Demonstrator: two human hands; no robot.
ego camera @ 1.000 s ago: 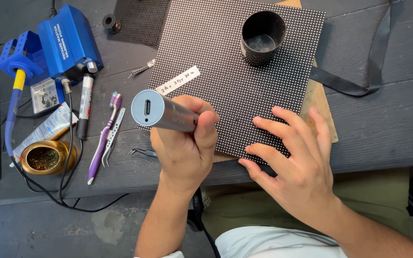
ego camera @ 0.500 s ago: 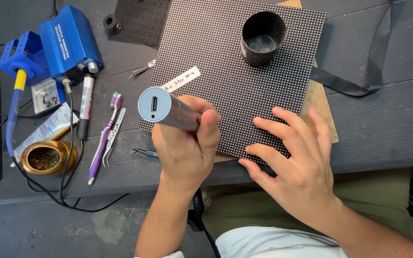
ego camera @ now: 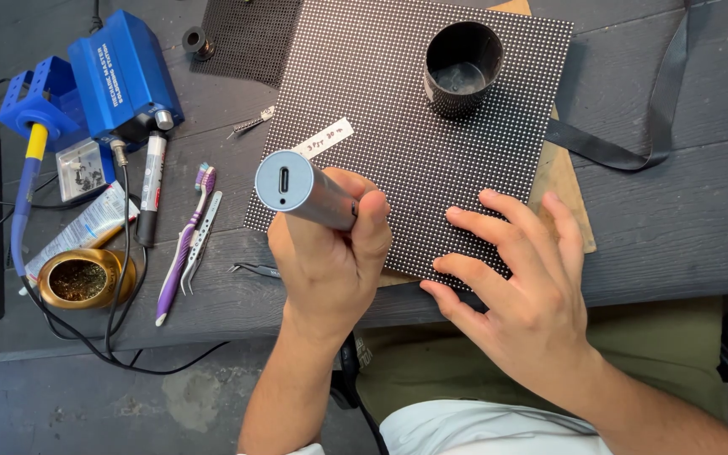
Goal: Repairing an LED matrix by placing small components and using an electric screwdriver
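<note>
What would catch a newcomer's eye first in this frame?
The left hand at centre grips a grey metal cylinder tool, its slotted end facing the camera. It is held over the near-left part of a black dotted LED panel, where the right hand lies flat. A blue soldering station sits far left.

A dark wooden bench (ego camera: 684, 211) carries a dotted panel (ego camera: 406, 126), blue station (ego camera: 120, 80), marker (ego camera: 150, 190), toothbrush (ego camera: 180, 253), tweezers (ego camera: 201, 240) and brass pot (ego camera: 82, 278).
</note>
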